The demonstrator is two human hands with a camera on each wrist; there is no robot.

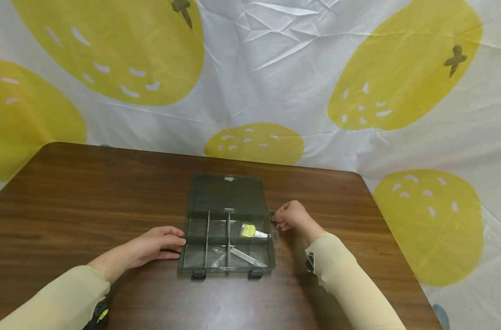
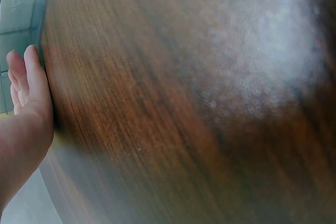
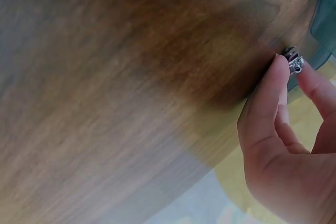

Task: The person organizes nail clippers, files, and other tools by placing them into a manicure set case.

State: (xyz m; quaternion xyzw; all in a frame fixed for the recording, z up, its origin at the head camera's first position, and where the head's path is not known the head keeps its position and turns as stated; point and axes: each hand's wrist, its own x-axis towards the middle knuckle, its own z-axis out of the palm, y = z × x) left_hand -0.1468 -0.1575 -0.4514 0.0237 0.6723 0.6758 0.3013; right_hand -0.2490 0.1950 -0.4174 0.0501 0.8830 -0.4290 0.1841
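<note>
A translucent grey compartment box [image 1: 227, 195] lies with its lid folded back. My left hand [image 1: 161, 245] rests along the box's left side, fingers fairly straight at its wall. In the left wrist view, the left hand [image 2: 32, 85] stands edge-on beside the box. Off the box's right side, my right hand [image 1: 293, 215] pinches a small dark and silver metal piece [image 3: 293, 60] between thumb and fingertips; its exact kind I cannot tell. Inside the box are a yellow-labelled small item [image 1: 247, 230], a pale flat strip [image 1: 247, 257] and a clear curved piece [image 1: 218, 256].
Thin dividers [image 1: 208, 238] split the box, and two dark latches [image 1: 198, 274] hang off its front edge. Under it is a brown wood-grain table [image 1: 110, 192]. A white cloth with yellow fruit shapes [image 1: 254, 143] hangs behind the table's far edge.
</note>
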